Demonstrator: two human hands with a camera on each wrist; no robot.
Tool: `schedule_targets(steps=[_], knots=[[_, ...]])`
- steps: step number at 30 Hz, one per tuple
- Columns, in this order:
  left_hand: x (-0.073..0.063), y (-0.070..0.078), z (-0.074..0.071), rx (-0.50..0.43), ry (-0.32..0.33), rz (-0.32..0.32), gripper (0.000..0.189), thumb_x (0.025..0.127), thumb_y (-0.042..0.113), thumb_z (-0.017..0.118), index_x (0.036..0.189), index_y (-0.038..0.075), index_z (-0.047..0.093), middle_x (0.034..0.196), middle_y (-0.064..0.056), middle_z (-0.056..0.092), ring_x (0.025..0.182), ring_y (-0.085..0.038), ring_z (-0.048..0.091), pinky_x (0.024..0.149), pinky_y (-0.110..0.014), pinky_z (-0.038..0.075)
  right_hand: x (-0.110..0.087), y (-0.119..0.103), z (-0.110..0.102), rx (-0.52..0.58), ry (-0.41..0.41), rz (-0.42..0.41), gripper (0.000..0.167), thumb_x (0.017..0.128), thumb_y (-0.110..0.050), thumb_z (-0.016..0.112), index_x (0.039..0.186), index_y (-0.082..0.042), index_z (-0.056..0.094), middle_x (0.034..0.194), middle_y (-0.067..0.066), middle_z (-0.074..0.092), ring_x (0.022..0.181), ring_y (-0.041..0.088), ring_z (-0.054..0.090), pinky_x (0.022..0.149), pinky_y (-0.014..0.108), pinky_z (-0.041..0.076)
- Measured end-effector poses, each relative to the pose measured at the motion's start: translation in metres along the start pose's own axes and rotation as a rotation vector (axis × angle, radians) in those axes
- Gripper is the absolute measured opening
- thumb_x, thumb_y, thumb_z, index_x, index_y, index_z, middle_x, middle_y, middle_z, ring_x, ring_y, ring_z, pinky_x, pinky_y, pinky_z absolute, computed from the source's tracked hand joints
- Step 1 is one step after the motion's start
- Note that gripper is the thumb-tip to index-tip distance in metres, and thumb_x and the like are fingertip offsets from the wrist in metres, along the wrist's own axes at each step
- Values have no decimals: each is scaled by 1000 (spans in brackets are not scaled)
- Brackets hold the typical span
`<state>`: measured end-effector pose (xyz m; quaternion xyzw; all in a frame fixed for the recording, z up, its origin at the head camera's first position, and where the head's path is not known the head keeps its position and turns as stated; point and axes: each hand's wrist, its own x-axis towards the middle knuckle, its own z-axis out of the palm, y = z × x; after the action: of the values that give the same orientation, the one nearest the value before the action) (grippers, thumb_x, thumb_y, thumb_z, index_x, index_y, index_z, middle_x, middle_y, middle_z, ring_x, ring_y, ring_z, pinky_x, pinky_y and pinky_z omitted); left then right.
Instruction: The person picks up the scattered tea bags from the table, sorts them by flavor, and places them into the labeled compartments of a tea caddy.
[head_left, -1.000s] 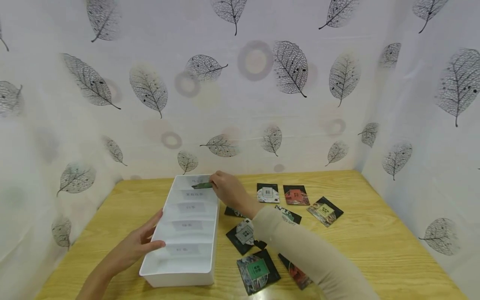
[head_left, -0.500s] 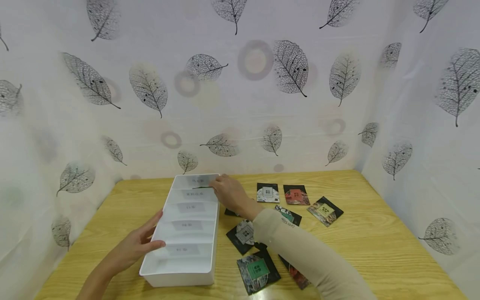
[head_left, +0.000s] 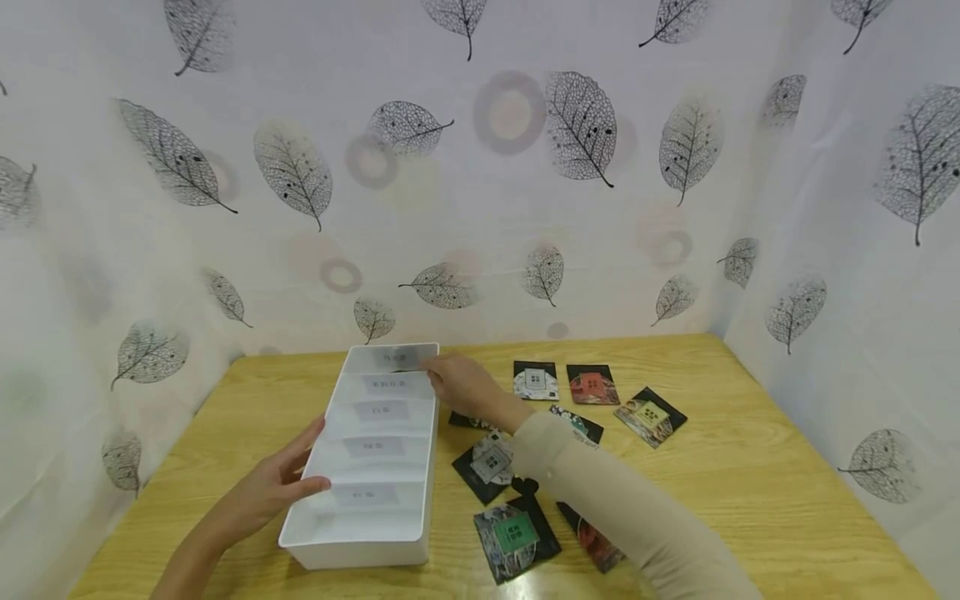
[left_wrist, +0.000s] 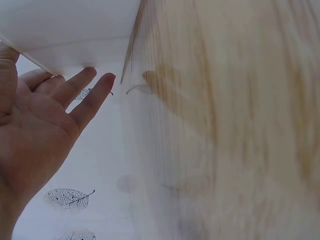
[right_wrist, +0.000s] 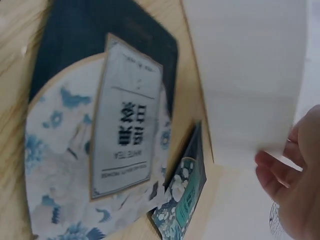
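A long white divided box [head_left: 429, 500] stands on the wooden table, with a label in each compartment. My left hand [head_left: 258, 500] rests on its left side, thumb over the rim and fingers straight and spread; in the left wrist view the same hand [left_wrist: 42, 117] lies against the box wall [left_wrist: 80, 30]. At the far compartment, my right hand [head_left: 472, 390] pinches a tea packet [head_left: 405, 371], only a thin dark edge of which shows above the divider. The right wrist view has the right hand's curled fingertips [right_wrist: 270, 165] at the box rim, the packet hidden.
Several dark tea packets lie right of the box, among them a white-labelled one [head_left: 536, 381], a red one [head_left: 592, 386], a yellow one [head_left: 651, 417] and a green-labelled one [head_left: 516, 537]. My right sleeve [head_left: 622, 492] covers part of some. A leaf-patterned curtain [head_left: 480, 208] encloses the table.
The right hand has lowered the green tea packet into the far compartment, so its face no longer shows. The left hand stays in place on the box. The head view has tilted slightly.
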<state>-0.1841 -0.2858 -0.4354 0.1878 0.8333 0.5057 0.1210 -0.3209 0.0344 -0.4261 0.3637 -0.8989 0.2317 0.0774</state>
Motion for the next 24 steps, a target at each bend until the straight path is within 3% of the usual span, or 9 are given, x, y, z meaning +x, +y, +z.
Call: schedule_targets(steps=[5,8,15,24], knots=[[1,1,0,-9,-6,13,87,102,13,66,165,2,7,168,-28,-2,145,-55,23,93,-16,45,-8,7,-12,254,-80,97,40,114,-19,40,144,-3,59,141,13,63,129,28,60,107,42,46],[1,1,0,-10,-4,8,87,103,13,66,165,3,7,169,-27,-1,145,-54,24,93,-16,46,-14,9,-20,359,-91,130,42,114,-22,40,148,-3,55,143,15,61,129,30,60,105,45,48],[2,2,1,3,5,-18,86,103,16,66,166,4,8,170,-23,2,145,-52,24,93,-17,47,-26,13,-31,443,-93,126,43,112,-25,47,147,-1,56,143,15,61,119,31,65,94,40,54],[3,2,0,41,15,-23,86,102,16,67,166,4,10,169,-25,5,144,-53,28,92,-16,45,-56,20,-46,595,-103,178,45,112,-26,48,150,-3,53,145,17,58,124,32,62,96,46,54]])
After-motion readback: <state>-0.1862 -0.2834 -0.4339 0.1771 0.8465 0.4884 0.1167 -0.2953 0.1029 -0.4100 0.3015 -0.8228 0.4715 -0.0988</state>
